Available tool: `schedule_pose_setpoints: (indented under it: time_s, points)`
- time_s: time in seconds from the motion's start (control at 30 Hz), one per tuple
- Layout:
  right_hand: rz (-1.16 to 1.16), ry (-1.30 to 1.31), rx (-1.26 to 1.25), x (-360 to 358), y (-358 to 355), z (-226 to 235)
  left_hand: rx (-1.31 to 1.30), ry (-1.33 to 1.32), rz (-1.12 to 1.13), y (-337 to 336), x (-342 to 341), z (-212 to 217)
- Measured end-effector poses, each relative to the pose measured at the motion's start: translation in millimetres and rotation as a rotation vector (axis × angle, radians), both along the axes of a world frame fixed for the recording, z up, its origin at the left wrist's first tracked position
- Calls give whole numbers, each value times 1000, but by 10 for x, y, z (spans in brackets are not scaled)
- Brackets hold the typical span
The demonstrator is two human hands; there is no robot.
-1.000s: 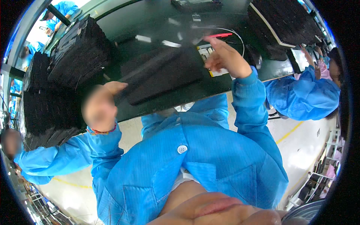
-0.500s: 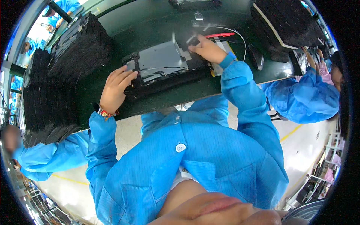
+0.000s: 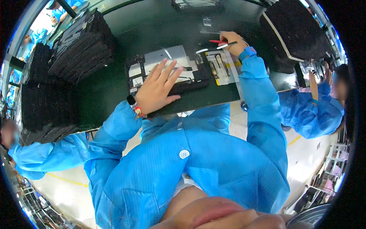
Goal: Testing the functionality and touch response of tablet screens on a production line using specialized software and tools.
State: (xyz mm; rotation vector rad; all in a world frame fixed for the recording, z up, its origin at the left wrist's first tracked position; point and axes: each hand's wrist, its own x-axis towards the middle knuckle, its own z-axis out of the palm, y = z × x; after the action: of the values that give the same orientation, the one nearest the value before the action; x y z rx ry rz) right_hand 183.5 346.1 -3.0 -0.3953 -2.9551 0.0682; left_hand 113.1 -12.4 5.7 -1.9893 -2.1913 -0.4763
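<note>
My left hand lies with fingers spread over a flat electronic assembly, which has a black frame, grey sheets and thin dark cables. Its palm covers the near left part. Further right and back, the fingers of my right hand are closed round a slim red tool. A narrow white strip with a black end crosses in front of those fingers; whether they hold it too is unclear. Beside the assembly lies a flat yellow-edged part with dark pieces, partly under a clear film. A small white strip is near it.
Tall stacks of black foam trays line the left side, with another black stack at the back right. On the dark green table, a small metal piece lies near the back. Co-workers in blue sit on both sides.
My left hand has slid right from the assembly's left edge onto its top. My right hand has left the assembly's right end and moved right and back to the red tool.
</note>
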Motion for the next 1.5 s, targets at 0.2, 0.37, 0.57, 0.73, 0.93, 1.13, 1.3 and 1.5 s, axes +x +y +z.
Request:
schedule_pose_setpoints:
  time_s: [0.2,0.37,0.57,0.73,0.93,1.13,1.3,1.5]
  points:
    - [-71,725,-289,107,37,195,-22,36,-5,182,-400,-63]
    - [84,1058,-988,253,169,439,53,89,34,339,-828,-229]
    - [960,438,-2063,-141,-171,130,-13,96,81,467,-975,-239]
    - [89,226,-1511,-366,-945,174,49,111,59,453,-991,-243]
    - [91,227,-1064,-374,-972,-16,92,106,14,484,-968,-198]
    - [6,410,-929,-347,-1019,-72,75,54,31,480,-960,-195]
    - [91,490,-873,-391,-991,-180,86,176,95,478,-972,-282]
    - [105,454,-845,-381,-953,-212,83,188,80,484,-987,-297]
